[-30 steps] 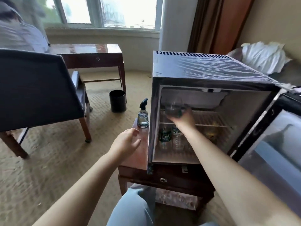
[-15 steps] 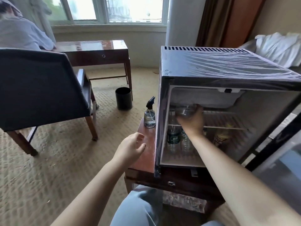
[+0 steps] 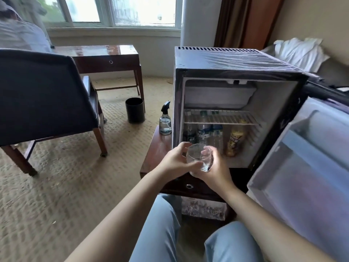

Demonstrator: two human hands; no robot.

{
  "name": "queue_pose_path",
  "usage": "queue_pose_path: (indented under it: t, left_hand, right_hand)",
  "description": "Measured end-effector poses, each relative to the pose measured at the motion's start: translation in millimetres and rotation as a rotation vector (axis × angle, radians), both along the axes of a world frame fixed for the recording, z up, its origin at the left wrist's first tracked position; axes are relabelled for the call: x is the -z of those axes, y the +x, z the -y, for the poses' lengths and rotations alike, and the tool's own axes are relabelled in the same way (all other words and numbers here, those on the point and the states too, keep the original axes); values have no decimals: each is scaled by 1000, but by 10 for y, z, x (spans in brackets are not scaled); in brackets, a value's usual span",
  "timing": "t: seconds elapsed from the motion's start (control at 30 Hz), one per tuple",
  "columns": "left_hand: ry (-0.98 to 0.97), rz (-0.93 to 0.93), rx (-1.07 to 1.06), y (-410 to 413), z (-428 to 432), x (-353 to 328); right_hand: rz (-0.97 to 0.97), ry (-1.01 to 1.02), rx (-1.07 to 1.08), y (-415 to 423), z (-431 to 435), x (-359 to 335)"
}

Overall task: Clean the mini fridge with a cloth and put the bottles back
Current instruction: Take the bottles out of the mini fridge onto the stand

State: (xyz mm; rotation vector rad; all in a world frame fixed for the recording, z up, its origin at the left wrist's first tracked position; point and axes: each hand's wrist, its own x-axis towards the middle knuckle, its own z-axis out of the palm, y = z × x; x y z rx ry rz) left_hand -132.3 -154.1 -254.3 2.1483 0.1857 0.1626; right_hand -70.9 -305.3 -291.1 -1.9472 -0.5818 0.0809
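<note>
The fridge door (image 3: 309, 173) is running off the right edge; labels on the bottles (image 3: 203, 133) are blurring beyond reading.

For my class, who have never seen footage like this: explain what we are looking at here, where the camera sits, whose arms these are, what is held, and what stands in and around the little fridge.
There is no machine here. The camera is worn on a person's head and looks forward and down, so the two bare arms reaching in from below belong to the wearer. Both hands hold a clear drinking glass in front of the fridge: the left hand at its side, the right hand under and behind it. The mini fridge stands on a low wooden table with its door swung open to the right. Below its wire shelf stand several water bottles and a yellow bottle. A spray bottle stands on the table left of the fridge. No cloth is visible.
</note>
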Motion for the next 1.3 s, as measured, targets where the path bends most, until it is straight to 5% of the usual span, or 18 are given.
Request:
queue_pose_path:
  t: [0.3,0.47,0.63,1.03,1.3]
  left_hand:
    - [48,-74,44,-416,-5,81]
    - [247,-196,-58,-288,-345,374]
    - [381,-275,-255,183,-963,714]
    - [320,-284,-348,973,-1539,1771]
    - [257,-369,-353,1032,-1618,1931]
  right_hand:
    - [53,-90,-51,-531,-20,160]
    - [57,-168,-164,-402,-210,442]
    - [28,-230,-54,21,-363,849]
    - [-98,-344,69,657,-626,1700]
    - [-36,-460,214,1031,-445,1459]
